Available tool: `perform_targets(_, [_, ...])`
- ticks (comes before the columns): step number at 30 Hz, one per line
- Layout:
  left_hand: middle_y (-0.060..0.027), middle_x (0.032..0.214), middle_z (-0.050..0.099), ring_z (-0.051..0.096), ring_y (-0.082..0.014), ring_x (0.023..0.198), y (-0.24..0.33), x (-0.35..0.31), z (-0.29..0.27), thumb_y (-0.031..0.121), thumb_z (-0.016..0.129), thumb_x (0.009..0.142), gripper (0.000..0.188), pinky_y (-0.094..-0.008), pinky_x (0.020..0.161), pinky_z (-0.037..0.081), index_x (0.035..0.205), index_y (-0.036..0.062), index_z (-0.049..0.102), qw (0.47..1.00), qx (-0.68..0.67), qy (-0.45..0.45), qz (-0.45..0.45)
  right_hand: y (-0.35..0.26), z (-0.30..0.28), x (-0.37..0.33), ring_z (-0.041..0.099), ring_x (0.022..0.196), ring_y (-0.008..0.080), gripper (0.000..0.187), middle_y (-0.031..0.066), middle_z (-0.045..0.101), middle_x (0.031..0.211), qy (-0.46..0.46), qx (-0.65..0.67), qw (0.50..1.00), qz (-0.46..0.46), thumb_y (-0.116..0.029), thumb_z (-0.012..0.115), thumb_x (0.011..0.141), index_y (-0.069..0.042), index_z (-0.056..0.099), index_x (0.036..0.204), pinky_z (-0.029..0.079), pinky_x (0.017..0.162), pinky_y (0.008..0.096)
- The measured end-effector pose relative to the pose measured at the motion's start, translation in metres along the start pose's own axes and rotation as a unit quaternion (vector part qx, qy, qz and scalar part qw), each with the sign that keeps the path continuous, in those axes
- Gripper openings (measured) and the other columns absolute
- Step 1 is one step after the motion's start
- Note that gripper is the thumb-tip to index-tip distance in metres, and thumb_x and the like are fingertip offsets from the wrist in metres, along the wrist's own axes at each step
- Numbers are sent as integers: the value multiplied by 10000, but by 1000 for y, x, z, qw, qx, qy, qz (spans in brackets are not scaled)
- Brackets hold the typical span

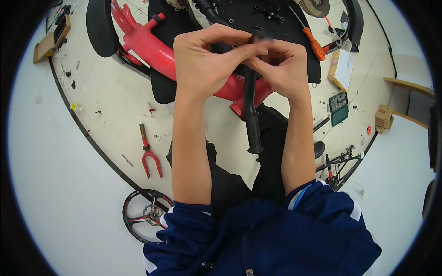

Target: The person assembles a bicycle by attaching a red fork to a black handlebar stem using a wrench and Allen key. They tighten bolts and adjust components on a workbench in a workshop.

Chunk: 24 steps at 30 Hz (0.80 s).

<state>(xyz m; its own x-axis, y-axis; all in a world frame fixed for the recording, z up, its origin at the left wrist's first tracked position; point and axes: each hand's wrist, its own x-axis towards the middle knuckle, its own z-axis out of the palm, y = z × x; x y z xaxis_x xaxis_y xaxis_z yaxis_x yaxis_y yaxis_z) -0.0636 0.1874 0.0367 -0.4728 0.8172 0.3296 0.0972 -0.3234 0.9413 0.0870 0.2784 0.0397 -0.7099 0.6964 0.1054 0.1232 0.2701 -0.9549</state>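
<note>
My left hand (207, 62) and my right hand (286, 66) meet above a black chair seat, their fingertips pinched together. Between them is a small dark part (261, 37), too blurred to name. Just under the fingers runs a black bicycle handlebar (249, 94), its ribbed grip (253, 133) pointing toward me. A red bicycle frame (154, 48) lies across the seat, passing beneath my left hand and the handlebar. The fingers hide part of the bar, so I cannot tell whether they touch it.
An orange-handled screwdriver (314, 43) lies on the seat's right side, with small black parts (269, 14) nearby. On the floor are a red fork (149, 158), a spoked wheel (138, 216), a green case (339, 110), cardboard boxes (383, 117) and a black bicycle (338, 163).
</note>
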Motion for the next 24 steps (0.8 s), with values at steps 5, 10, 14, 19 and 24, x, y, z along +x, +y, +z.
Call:
perform_targets(5, [-51, 733, 717, 673, -105, 680, 2, 5, 18, 68, 872, 654, 219, -228, 650, 532, 818, 5, 742, 999, 0, 54, 4, 4, 1, 0, 430, 557, -1, 163, -55, 608, 640, 36, -33, 999, -12, -32, 783, 760, 0, 752, 917, 320, 486, 190])
perform_targets(10, [-91, 910, 726, 668, -129, 808, 5, 4, 13, -2, 805, 771, 236, -250, 766, 537, 984, -52, 717, 1000, 23, -12, -12, 7, 3, 0, 421, 544, 4, 194, -52, 610, 633, 39, 9, 999, -17, -33, 794, 744, -8, 753, 931, 320, 481, 198])
perform_targets(14, [-107, 944, 728, 670, -143, 836, -4, -2, -2, -46, 739, 819, 199, -265, 791, 537, 1015, -72, 715, 1000, 9, -13, 5, -7, -2, 0, 433, 533, 35, 244, -32, 638, 694, -18, -70, 997, 20, -65, 825, 711, -35, 761, 945, 335, 485, 204])
perform_targets(19, [-92, 943, 724, 675, -141, 884, -4, -2, -6, -48, 739, 827, 176, -259, 812, 539, 1000, -77, 718, 999, -25, 23, -30, -2, 0, 1, 489, 629, 86, 289, 9, 554, 876, 22, -190, 974, -119, -92, 858, 660, -64, 763, 932, 362, 514, 237])
perform_targets(24, [-87, 896, 734, 678, -127, 804, -6, -3, -8, -31, 773, 794, 181, -246, 768, 541, 967, -65, 731, 991, -99, 78, -40, -6, 4, -2, 500, 633, 87, 177, 12, 544, 885, -21, -146, 988, -47, -23, 801, 724, -37, 745, 892, 381, 543, 239])
